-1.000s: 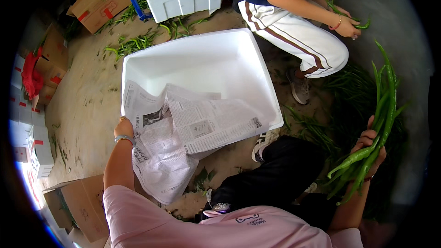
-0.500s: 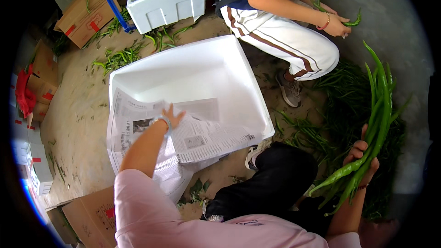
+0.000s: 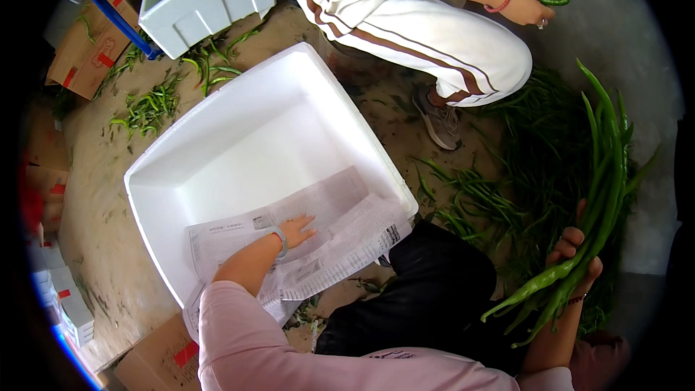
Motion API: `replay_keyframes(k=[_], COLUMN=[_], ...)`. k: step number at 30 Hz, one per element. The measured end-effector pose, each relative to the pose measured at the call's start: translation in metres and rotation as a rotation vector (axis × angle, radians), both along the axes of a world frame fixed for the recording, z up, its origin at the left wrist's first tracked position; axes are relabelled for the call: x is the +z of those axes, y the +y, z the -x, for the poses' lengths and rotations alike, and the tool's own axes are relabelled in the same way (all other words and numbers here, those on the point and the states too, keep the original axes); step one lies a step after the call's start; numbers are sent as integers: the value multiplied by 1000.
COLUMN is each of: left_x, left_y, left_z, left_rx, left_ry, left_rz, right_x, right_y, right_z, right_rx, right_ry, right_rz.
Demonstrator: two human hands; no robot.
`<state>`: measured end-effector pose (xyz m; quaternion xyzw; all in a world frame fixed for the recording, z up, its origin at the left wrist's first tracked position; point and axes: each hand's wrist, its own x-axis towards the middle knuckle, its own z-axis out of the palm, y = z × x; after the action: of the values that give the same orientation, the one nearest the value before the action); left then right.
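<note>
My left hand (image 3: 295, 233) lies with fingers stretched over the newspaper sheets (image 3: 347, 195), pressing them down inside the near part of a white foam box (image 3: 253, 145). Part of the paper hangs over the box's near edge. At the far right my right hand (image 3: 572, 250) is wrapped round a bunch of long green chili peppers (image 3: 604, 174), held upright and slightly fanned. Beneath and behind that hand spreads a large heap of green chili peppers (image 3: 536, 130) on the floor.
Across from me a person in white trousers (image 3: 434, 43) crouches, holding a pepper. A second foam box (image 3: 210, 11) of peppers stands far left beside a blue metal leg (image 3: 123, 18). Loose peppers (image 3: 148, 108) litter the floor. Cardboard boxes (image 3: 90, 47) line the left.
My left hand has pushed the newspaper down into the box and flattened it. The foam box appears turned and shifted left in view. My right hand still holds the peppers.
</note>
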<state>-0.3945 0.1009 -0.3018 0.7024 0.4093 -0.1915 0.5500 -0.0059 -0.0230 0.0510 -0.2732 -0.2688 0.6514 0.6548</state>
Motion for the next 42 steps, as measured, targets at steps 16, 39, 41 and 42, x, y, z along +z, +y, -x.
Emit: replay_keyframes(k=[16, 39, 41, 42], left_x=[22, -42, -48, -40], left_y=[-70, -45, -44, -41], left_z=[121, -123, -107, -96], left_rx=[29, 425, 554, 552], left_ry=[930, -414, -341, -314], left_rz=[-111, 87, 34, -36], right_x=[2, 2, 0, -1], right_y=[-9, -40, -38, -37], right_z=[3, 4, -1, -3], right_rx=[-48, -143, -174, -173], right_ry=[-38, -54, -24, -31], right_rz=[27, 95, 114, 122])
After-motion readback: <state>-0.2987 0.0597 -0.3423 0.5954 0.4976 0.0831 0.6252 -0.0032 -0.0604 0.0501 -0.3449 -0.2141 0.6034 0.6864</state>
